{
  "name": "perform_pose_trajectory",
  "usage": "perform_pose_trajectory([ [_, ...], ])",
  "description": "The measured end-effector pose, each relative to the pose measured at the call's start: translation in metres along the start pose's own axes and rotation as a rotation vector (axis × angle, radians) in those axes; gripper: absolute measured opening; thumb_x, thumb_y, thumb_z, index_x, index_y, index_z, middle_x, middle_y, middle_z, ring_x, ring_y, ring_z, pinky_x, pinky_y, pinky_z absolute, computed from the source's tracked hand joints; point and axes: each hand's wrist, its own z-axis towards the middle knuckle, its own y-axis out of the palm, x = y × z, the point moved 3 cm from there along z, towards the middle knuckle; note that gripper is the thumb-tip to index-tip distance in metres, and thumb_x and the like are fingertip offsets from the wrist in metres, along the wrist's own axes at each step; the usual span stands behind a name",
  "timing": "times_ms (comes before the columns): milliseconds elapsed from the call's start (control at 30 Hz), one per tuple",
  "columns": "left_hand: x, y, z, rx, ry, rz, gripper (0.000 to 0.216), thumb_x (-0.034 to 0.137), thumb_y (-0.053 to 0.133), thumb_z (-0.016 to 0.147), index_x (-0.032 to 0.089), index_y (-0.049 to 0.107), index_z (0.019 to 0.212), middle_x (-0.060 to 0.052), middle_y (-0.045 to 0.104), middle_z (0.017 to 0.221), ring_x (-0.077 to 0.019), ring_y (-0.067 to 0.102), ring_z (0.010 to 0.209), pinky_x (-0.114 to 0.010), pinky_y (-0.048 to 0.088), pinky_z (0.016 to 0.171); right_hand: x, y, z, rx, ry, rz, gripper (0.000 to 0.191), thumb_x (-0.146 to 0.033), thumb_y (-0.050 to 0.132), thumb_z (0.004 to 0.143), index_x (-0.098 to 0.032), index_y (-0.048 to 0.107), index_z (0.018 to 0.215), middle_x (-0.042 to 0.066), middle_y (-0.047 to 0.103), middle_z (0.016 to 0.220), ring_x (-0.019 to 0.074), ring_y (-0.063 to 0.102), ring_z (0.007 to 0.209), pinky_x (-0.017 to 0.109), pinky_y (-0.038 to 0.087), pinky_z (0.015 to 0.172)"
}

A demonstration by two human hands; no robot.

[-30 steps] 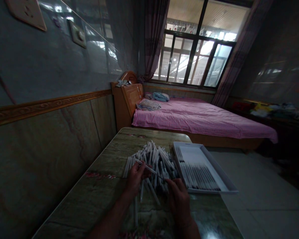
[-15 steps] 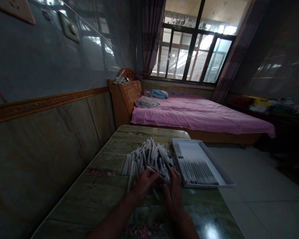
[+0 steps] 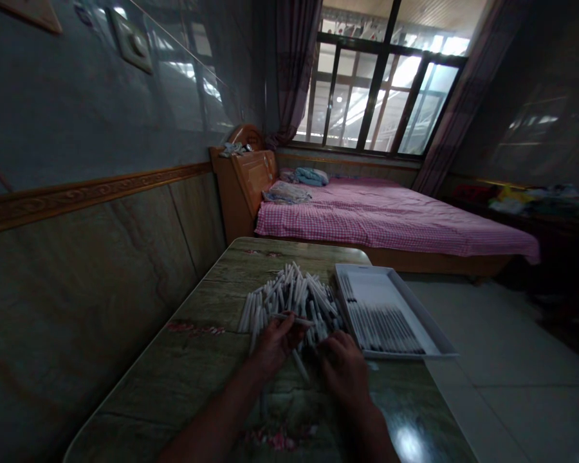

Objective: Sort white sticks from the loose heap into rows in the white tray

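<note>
My left hand [image 3: 277, 339] is closed, thumb and fingers pinching a slim white pen [image 3: 303, 321] that lies crosswise above a heap. My right hand [image 3: 343, 365], fingers curled together, is beside the heap near the box; what its fingertips hold, if anything, is hidden. The heap of loose white pens [image 3: 289, 289] spreads over the table in front of both hands, some with dark ends. To its right, a shallow white box [image 3: 371, 283] holds a row of similar pens [image 3: 383, 325] laid side by side, with a few more at its upper left.
Under everything is a green-brown marbled table [image 3: 183, 366] with rounded corners and floral prints. A tiled wall [image 3: 101, 289] runs along the left. Beyond the table stands a bed [image 3: 367, 212] with a pink checked cover, below a window [image 3: 367, 96]. Tiled floor [image 3: 482, 341] lies to the right.
The pen in my left hand has turned from slanting to nearly level. My right hand has moved away from it, to the right, and its fingers have curled in. The view has shifted slightly.
</note>
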Motion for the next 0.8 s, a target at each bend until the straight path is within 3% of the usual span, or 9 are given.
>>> perform_pose_trajectory([
  [200,0.002,-0.003,0.002,0.031,-0.005,-0.025,0.025,0.020,0.082,0.072,0.015,0.062,0.086,-0.004,0.078,0.080,-0.0158,0.074,0.071,-0.018,0.058,0.056,-0.007,0.003,0.000,-0.127,-0.041,-0.188,0.017,-0.010,0.063,0.071,-0.025,0.065,0.079,0.003,0.059,0.085,0.0195,0.055,0.083,0.027,0.041,0.070],
  [567,-0.001,-0.003,0.004,0.029,-0.011,-0.015,0.026,0.019,0.083,0.069,0.016,0.063,0.086,-0.004,0.078,0.081,-0.0175,0.075,0.072,-0.021,0.058,0.058,-0.002,0.013,0.000,-0.142,-0.066,-0.235,0.016,-0.009,0.064,0.077,-0.025,0.065,0.076,0.003,0.061,0.085,0.0187,0.058,0.080,0.027,0.042,0.067],
  [700,-0.002,-0.004,0.004,0.020,-0.015,0.002,0.026,0.019,0.082,0.070,0.016,0.062,0.086,-0.004,0.077,0.081,-0.0182,0.075,0.071,-0.022,0.058,0.058,0.003,0.017,-0.001,-0.064,-0.012,-0.142,0.015,-0.013,0.060,0.082,-0.025,0.066,0.075,0.002,0.062,0.082,0.0162,0.060,0.074,0.024,0.043,0.064],
  [800,-0.004,-0.004,0.006,0.016,-0.009,0.012,0.028,0.019,0.083,0.069,0.017,0.061,0.087,-0.004,0.077,0.081,-0.0183,0.075,0.072,-0.022,0.058,0.059,0.009,0.015,-0.001,0.061,0.075,0.094,0.017,-0.019,0.052,0.088,-0.023,0.067,0.085,0.002,0.065,0.084,0.0155,0.062,0.076,0.024,0.048,0.068],
])
